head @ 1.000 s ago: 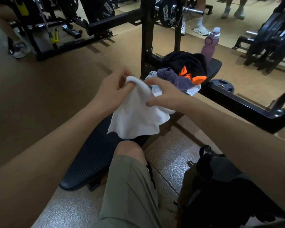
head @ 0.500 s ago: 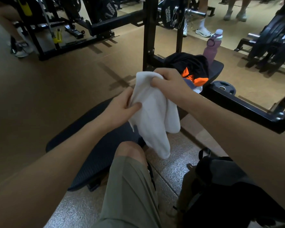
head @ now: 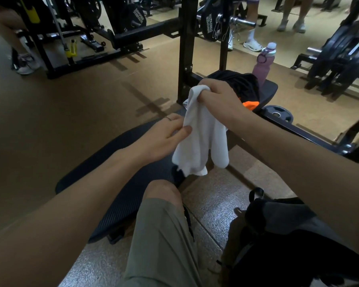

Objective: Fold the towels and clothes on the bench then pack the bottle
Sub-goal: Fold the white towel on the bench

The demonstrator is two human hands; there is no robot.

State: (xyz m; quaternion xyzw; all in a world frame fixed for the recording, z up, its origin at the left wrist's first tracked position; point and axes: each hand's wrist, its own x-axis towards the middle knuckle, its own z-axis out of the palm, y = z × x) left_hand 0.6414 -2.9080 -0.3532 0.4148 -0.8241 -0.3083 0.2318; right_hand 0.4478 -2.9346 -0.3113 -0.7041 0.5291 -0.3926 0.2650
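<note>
Fingers of the right hand (head: 220, 100) gripped the top of a white towel (head: 201, 137) hanging above the bench (head: 112, 162), while the left hand (head: 162, 137) pinched its side edge. Behind lay black-and-orange clothes (head: 245, 88), and beside them a pink bottle (head: 263, 61) stood upright.

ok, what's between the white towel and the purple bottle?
Head view: the right hand gripping the white towel, then the black-and-orange clothes pile, before the purple bottle.
</note>
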